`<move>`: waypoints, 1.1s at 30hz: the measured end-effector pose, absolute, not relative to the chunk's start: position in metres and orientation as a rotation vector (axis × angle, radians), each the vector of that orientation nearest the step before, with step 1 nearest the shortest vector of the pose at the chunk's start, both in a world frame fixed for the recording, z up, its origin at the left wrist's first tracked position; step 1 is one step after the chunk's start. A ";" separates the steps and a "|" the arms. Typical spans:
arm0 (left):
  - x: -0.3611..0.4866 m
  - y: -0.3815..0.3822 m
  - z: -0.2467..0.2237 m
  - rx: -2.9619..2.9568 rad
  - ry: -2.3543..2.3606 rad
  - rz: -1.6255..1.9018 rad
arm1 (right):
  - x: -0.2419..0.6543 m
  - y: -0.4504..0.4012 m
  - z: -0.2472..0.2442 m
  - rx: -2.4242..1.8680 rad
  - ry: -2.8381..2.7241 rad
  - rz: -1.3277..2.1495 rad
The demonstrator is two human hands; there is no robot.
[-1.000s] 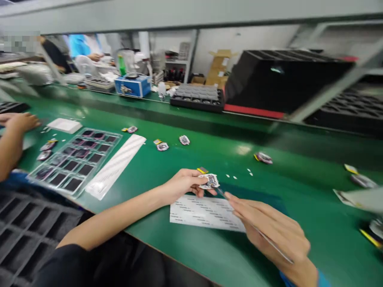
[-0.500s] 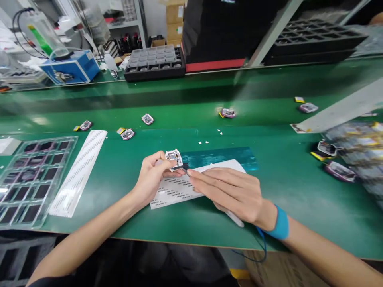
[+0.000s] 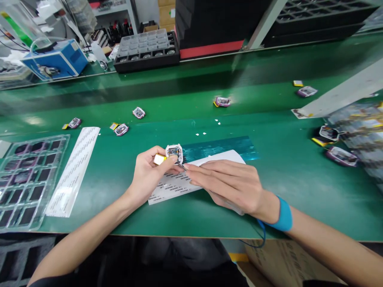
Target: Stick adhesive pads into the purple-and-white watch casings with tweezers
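Note:
Between the thumb and fingers of my left hand (image 3: 149, 169) is a small white watch case (image 3: 174, 151) with its circuit board facing up. A white and yellow battery (image 3: 159, 159) shows beside the case, against the same fingers. My right hand (image 3: 229, 181) is closed on slim metal tweezers (image 3: 181, 166), whose tip meets the case's lower right edge. What the tip touches is too small to make out. Under both hands lies a white printed backing sheet (image 3: 167, 189), partly over a blue film strip (image 3: 236, 147). A blue band circles my right wrist.
At left are a clear tray of dark screens (image 3: 56, 144) and another white strip (image 3: 74, 171). Several watch cases (image 3: 139, 113) with batteries lie along the back. A white post (image 3: 335, 93) and a pile of bagged parts (image 3: 363, 139) stand at right.
The battery now shows at the left of the case, where it was hidden before. The case has turned slightly, and the tweezers stay at its lower right edge. My view has shifted a little.

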State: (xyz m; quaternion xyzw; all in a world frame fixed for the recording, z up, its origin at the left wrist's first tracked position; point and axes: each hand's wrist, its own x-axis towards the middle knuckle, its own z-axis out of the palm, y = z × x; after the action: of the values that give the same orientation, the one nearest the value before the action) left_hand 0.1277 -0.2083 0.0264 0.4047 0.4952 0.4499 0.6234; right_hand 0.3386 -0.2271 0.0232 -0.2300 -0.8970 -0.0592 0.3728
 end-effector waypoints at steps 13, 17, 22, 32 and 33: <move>0.128 -0.205 0.020 0.945 1.165 1.066 | 0.336 -0.223 0.017 -0.626 -2.159 -0.026; 0.125 -0.194 0.014 0.989 1.144 1.056 | 0.339 -0.219 0.016 -0.618 -2.128 -0.169; 0.073 -0.119 0.028 1.433 1.848 1.032 | 0.337 -0.215 0.014 -0.520 -2.192 -0.255; 0.016 -0.044 0.029 1.899 2.166 0.688 | 0.338 -0.215 0.012 -0.453 -2.204 -0.337; 0.020 -0.044 0.026 1.930 2.142 0.640 | 0.337 -0.215 0.013 -0.450 -2.206 -0.333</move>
State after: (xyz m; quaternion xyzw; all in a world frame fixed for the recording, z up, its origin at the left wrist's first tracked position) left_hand 0.0199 -0.0442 0.0258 0.6507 0.7220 0.2158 0.0939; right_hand 0.3372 -0.2146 0.0127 -0.1795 -0.8799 -0.1327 0.4195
